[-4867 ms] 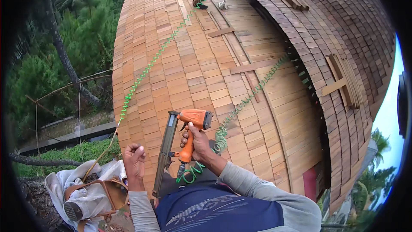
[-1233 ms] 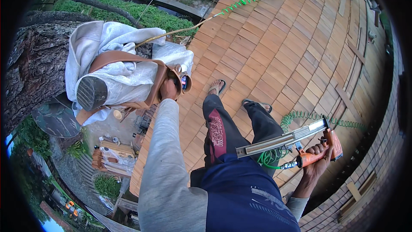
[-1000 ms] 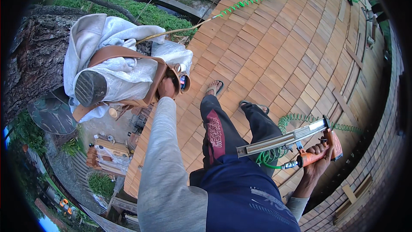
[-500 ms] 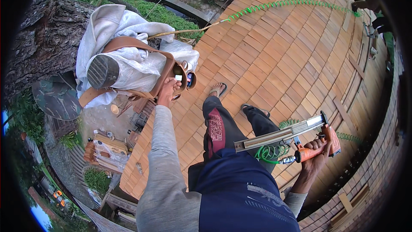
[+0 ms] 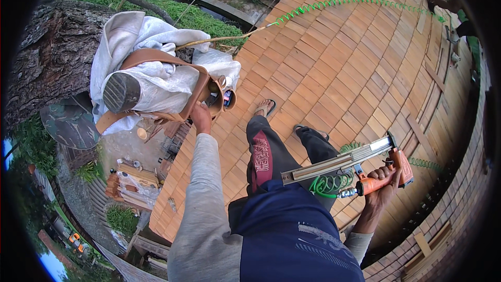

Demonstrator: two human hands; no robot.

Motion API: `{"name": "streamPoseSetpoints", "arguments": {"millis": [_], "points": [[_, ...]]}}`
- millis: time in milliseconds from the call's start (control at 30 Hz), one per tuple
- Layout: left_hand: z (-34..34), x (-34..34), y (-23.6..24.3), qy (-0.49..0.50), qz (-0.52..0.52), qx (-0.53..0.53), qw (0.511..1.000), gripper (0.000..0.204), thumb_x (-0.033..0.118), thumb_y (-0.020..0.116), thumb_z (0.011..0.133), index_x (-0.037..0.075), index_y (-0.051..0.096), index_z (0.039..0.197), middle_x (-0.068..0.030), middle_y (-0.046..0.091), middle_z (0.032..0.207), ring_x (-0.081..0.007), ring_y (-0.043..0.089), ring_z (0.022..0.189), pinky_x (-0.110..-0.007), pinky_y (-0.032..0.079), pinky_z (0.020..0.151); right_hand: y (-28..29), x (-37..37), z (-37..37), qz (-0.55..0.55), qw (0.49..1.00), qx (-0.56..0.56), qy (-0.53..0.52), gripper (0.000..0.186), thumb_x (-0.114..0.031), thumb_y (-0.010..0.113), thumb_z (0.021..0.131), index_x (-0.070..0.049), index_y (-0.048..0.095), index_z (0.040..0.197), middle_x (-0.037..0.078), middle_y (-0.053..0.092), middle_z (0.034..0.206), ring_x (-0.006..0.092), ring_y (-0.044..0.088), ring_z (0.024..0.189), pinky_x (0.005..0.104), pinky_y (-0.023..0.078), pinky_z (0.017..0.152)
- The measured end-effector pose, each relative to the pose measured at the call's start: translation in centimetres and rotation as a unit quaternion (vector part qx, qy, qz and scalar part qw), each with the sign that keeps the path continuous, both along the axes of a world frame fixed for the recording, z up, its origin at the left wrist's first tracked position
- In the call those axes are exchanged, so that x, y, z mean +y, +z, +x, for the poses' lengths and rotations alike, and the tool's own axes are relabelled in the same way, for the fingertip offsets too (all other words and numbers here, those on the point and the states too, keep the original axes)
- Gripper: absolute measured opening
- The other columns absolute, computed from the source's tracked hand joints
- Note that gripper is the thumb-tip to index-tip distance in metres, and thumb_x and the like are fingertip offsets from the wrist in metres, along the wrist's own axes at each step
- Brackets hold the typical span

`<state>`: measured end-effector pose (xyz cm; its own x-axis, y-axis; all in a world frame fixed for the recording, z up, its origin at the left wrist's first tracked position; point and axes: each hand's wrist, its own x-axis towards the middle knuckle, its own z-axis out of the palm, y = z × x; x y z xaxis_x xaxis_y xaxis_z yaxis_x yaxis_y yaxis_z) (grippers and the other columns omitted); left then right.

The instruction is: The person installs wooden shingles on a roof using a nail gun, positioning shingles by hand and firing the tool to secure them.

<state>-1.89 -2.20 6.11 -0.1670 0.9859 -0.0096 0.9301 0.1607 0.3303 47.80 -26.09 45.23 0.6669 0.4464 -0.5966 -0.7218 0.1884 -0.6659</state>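
Note:
My left hand [image 5: 202,117] reaches to the brown leather tool pouch [image 5: 195,94] on the left, its fingertips hidden at the pouch. The pouch lies with white cloth [image 5: 164,91] against the tree trunk [image 5: 52,57], small items in its pockets. My right hand [image 5: 382,192] at lower right grips an orange nail gun [image 5: 403,169] by the handle, its long metal magazine pointing left across my legs. A coiled green air hose [image 5: 326,185] joins the gun's fitting.
A curved wood-shingle roof [image 5: 339,73] is under my sandalled feet, its edge dropping to a yard below at left. Another green hose [image 5: 336,1] crosses the upper roof to a yellowish line. Another person's feet [image 5: 438,2] are at upper right. Loose strips [image 5: 422,245] lie on darker shingles.
Since the oldest frame, my view has swung down-left and my left hand has reached the pouch. Half a second ago it showed a small pale item; now its fingertips are hidden.

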Motion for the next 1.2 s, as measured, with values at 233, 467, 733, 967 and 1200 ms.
{"name": "streamPoseSetpoints", "arguments": {"millis": [233,467,733,967,1200], "points": [[-0.1,4.4,-2.8,-0.163,-0.235,0.091,0.954,0.027,0.016,0.055,0.097,-0.002,0.072,0.109,-0.0278,0.071,0.109,-0.0428,0.070,0.104,-0.051,0.056,0.090,-0.2,-0.6,0.0,-0.031,0.999,-0.002,-0.004,0.035,-0.042,0.057,0.107,-0.007,0.053,0.107,0.000,0.050,0.077,0.0124,0.047,0.066,0.0278,0.046,0.064],[-3.2,4.9,-7.9,-0.128,-0.335,0.092,0.929,0.025,0.014,0.056,0.097,0.004,0.076,0.107,-0.0244,0.072,0.116,-0.0400,0.072,0.105,-0.051,0.059,0.086,0.1,-0.8,1.0,-0.033,0.999,-0.014,0.034,0.039,-0.045,0.054,0.108,-0.007,0.054,0.114,0.001,0.055,0.079,0.0132,0.053,0.066,0.0291,0.048,0.063],[1.7,5.4,-5.0,-0.010,-0.380,0.087,0.921,0.026,0.025,0.071,0.088,0.007,0.076,0.105,-0.0195,0.074,0.118,-0.0382,0.071,0.109,-0.049,0.058,0.092,0.6,0.2,0.0,-0.049,0.998,-0.029,0.036,0.039,-0.045,0.055,0.108,-0.007,0.053,0.115,0.001,0.053,0.079,0.0132,0.053,0.066,0.0292,0.048,0.063],[0.7,4.9,-7.7,0.062,-0.333,0.098,0.936,0.027,0.023,0.069,0.090,0.009,0.076,0.112,-0.0171,0.071,0.128,-0.0387,0.068,0.118,-0.049,0.055,0.099,1.5,0.6,0.4,-0.048,0.998,-0.031,0.023,0.039,-0.045,0.054,0.108,-0.006,0.052,0.114,0.001,0.053,0.079,0.0136,0.052,0.065,0.0302,0.048,0.063],[2.7,4.5,-3.6,0.001,-0.342,0.102,0.934,0.026,0.021,0.063,0.094,0.007,0.076,0.111,-0.0169,0.073,0.122,-0.0365,0.069,0.114,-0.047,0.056,0.095,1.3,0.4,0.2,-0.056,0.997,-0.048,0.012,0.038,-0.044,0.056,0.107,-0.006,0.053,0.114,0.000,0.052,0.077,0.0127,0.051,0.064,0.0290,0.047,0.062]]}}
